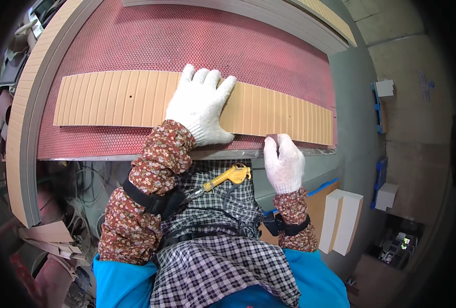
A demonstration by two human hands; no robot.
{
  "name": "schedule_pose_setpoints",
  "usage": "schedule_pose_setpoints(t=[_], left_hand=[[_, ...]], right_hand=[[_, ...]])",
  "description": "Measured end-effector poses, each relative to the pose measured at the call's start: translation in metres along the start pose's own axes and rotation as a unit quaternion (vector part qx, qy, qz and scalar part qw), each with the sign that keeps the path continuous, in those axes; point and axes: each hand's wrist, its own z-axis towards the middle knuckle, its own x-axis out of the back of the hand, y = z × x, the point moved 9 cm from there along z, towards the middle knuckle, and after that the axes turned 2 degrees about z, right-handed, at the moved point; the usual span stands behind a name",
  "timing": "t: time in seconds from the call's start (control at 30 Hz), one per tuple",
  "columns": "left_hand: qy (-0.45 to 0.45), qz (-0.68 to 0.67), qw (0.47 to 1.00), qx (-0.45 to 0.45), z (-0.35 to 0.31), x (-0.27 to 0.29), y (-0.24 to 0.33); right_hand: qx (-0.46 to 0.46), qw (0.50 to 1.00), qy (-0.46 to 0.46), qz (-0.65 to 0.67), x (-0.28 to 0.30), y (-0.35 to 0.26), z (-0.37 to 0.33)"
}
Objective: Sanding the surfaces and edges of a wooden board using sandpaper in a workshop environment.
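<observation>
Head view: left hand (200, 105) flat, fingers spread, pressing grooved wooden panel (110, 98) onto red mat (187, 41); right hand (284, 163) clenched on small dark block (272, 137) at panel's near edge, yellow air gun (231, 174) below between wrists

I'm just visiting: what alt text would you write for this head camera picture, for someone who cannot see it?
Seen from above, a person's white-gloved left hand presses flat on a long tan grooved wooden board lying on a red perforated mat. The gloved right hand pinches a small dark block against the board's near edge. A yellow-handled tool hangs at the checked apron.
</observation>
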Motion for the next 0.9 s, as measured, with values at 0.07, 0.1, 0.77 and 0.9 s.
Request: schedule_pose_setpoints(t=[0.07, 0.1, 0.77, 0.9], left_hand=[[0.003, -0.012, 1.0, -0.006, 0.0, 0.001, 0.001], [0.001, -0.012, 1.0, -0.005, -0.001, 0.001, 0.001], [-0.006, -0.006, 1.0, 0.001, -0.001, 0.001, 0.0], [0.004, -0.001, 1.0, 0.004, -0.003, -0.002, -0.002]], right_hand=[[0.003, 1.0, 0.0, -0.001, -0.001, 0.0, 0.0], [0.013, 1.0, -0.004, -0.002, -0.001, -0.003, 0.002], [0.031, 0.995, -0.048, -0.08, -0.024, -0.004, 0.087], [0.031, 0.998, -0.022, -0.044, -0.009, -0.011, 0.021]])
